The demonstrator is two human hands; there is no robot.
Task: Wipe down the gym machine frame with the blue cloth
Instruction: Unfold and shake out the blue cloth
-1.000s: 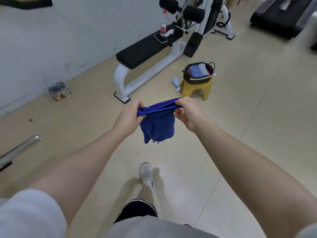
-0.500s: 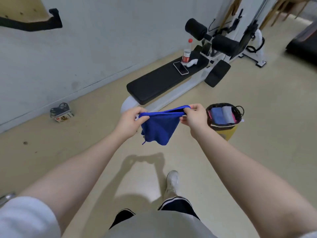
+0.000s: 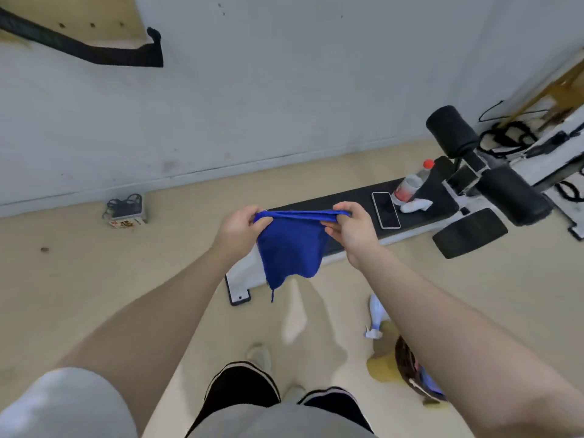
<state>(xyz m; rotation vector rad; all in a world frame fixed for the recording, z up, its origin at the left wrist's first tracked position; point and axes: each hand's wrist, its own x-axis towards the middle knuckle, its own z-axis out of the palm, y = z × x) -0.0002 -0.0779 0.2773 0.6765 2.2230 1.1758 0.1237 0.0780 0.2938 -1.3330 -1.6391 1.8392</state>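
Observation:
The blue cloth [image 3: 292,248] hangs in front of me, stretched by its top edge between both hands. My left hand [image 3: 238,229] pinches the left corner and my right hand [image 3: 354,229] pinches the right corner. Behind the cloth lies the gym machine: a black padded bench [image 3: 354,200] on a white frame [image 3: 243,276], with black roller pads [image 3: 452,131] at the right end. The cloth hides part of the bench's near end and hangs above it without touching the frame.
On the bench lie a phone [image 3: 385,210], a red-capped bottle [image 3: 410,184] and a white cloth [image 3: 415,205]. A spray bottle [image 3: 376,317] lies on the floor by a yellow stool with a basket [image 3: 407,365]. A small box [image 3: 126,213] sits by the wall.
I have walked up to the bench, which now lies directly behind the cloth. The stool and basket have slid to the lower right. Both hands keep holding the stretched cloth.

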